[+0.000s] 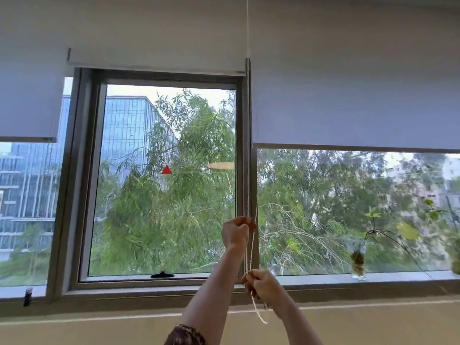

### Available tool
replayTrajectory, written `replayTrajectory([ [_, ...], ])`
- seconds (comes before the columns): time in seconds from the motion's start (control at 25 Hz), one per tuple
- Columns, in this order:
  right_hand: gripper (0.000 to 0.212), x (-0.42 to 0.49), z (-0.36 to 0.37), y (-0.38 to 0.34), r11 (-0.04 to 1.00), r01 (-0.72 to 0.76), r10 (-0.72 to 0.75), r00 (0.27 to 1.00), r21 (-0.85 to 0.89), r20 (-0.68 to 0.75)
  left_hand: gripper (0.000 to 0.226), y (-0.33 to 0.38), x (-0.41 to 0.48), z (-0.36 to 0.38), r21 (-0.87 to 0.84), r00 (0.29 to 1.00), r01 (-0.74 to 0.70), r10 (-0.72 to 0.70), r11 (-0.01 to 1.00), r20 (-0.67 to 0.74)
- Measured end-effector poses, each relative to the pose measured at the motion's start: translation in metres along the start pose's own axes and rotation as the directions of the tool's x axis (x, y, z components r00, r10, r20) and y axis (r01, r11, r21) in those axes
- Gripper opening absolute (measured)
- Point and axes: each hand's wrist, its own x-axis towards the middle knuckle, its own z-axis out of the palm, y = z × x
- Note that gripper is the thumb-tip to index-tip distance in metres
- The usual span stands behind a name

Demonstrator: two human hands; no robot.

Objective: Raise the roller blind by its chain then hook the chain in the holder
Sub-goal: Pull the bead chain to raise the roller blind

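1. The chain (251,250) is a thin, pale double strand. It hangs just right of the middle window frame (84,170), from 12 o'clock at the top edge down to about 5 o'clock.
2. The left grip (236,232) is the upper one, with its fingers curled round the chain. The right grip (264,285), at 6 o'clock from it, pinches the chain lower down, and a loose tail dangles beneath. I cannot tell which strand each one holds.
3. The roller blind (154,46) over the middle pane sits high, its bottom bar at about 11 o'clock, close to the top of the frame. The neighbouring blinds at 9 and 3 o'clock hang lower. Judging by where it hangs, the chain serves the middle blind, and the raising looks nearly done.
4. The chain looks light, limp and narrow, so it will likely slide through loose fingers. It is best pinched firmly on the pulling strand alone, taken high and drawn down hand under hand; holding both strands would probably stall the loop.
5. No holder can be made out. It may be hidden behind the right grip or sit low on the frame.
6. A glass jar (358,267) holding a plant stands on the sill (323,275) at 4 o'clock, well apart from the chain.
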Motion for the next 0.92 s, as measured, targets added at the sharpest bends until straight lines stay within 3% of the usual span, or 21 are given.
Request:
replayTrajectory([
  [0.16,0.022,0.003,-0.019,-0.006,0.99,-0.101,0.105,0.994,0.096,-0.042,0.027,-0.021,-0.022,-0.013,0.05,1.0,-0.001,0.0,0.999,0.014],
  [0.28,0.027,0.017,-0.03,-0.027,0.998,-0.005,0.012,0.993,0.057,-0.12,0.032,-0.048,-0.04,-0.021,0.116,0.999,0.003,-0.009,0.993,0.048],
  [0.4,0.031,0.026,-0.027,-0.057,0.988,0.075,-0.054,0.987,0.138,-0.153,0.028,-0.071,-0.057,-0.02,0.113,0.993,0.028,-0.04,0.993,0.11],
  [0.6,0.024,0.03,-0.025,-0.072,0.971,0.113,-0.052,0.961,0.212,-0.272,0.028,-0.067,-0.061,-0.029,0.059,0.958,0.095,-0.107,0.994,0.265],
  [0.72,0.026,0.031,-0.025,-0.068,0.975,0.135,-0.082,0.956,0.176,-0.282,0.018,-0.058,-0.044,-0.046,0.106,0.919,0.118,-0.149,0.987,0.364],
  [0.92,0.028,0.032,-0.017,-0.062,0.991,0.132,-0.134,0.943,-0.028,-0.304,0.024,-0.037,-0.016,-0.036,-0.017,0.953,0.108,-0.098,0.994,0.286],
])
